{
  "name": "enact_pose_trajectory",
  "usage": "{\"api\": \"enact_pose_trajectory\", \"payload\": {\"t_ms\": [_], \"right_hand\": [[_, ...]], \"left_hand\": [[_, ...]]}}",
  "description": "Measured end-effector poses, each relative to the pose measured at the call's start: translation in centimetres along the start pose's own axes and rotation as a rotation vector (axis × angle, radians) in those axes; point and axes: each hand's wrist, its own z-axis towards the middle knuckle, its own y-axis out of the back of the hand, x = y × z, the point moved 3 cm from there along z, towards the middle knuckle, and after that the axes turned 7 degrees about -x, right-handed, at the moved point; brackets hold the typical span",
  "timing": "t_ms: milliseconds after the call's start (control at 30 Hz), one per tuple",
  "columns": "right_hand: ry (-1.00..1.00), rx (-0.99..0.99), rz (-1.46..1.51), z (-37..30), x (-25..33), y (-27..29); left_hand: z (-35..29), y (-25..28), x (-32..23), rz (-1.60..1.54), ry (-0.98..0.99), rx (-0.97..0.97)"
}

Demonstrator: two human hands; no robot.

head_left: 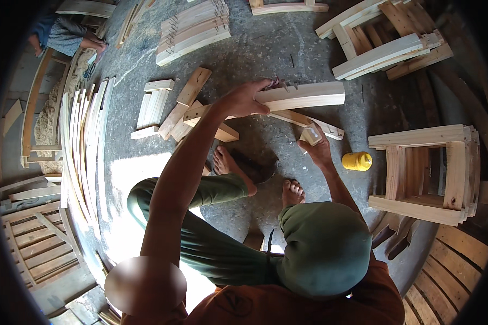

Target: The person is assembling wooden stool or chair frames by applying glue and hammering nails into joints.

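Observation:
My left hand [241,101] is closed round the left end of a pale wooden beam [309,96]. Nails stick up from the beam close to my fingers. Lower and to the right, my right hand [321,153] grips a wooden piece [310,134] whose end face bears a white smear that looks like glue. Most of that piece's length is hidden. A narrower wooden slat [322,127] lies on the floor between the beam and my right hand. Just right of that hand is a yellow bottle [357,161].
Loose wooden blocks [194,86] lie beyond my left forearm. Nailed boards [195,30] are stacked at the back. Assembled wooden frames [423,142] stand at right, others [385,38] at far right. Long thin strips [84,146] lie at left. Another person [65,35] is at far left.

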Motion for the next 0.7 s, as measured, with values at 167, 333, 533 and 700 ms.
{"api": "enact_pose_trajectory", "payload": {"t_ms": [167, 333, 533, 700], "right_hand": [[-0.2, 0.109, 0.182, -0.9, -1.6, 0.3], [-0.045, 0.08, -0.063, -0.8, 1.0, 0.3], [-0.094, -0.124, -0.127, -0.1, 2.4, -0.4], [-0.185, -0.045, 0.497, 0.2, 0.8, -1.8]], "left_hand": [[0.6, 0.2, -0.5, -0.009, -0.059, 0.04], [1.7, 0.3, -0.9, 0.043, 0.066, 0.153], [3.3, 0.0, -0.8, 0.031, 0.073, 0.232], [4.8, -0.3, 0.4, 0.022, 0.105, 0.202]]}}
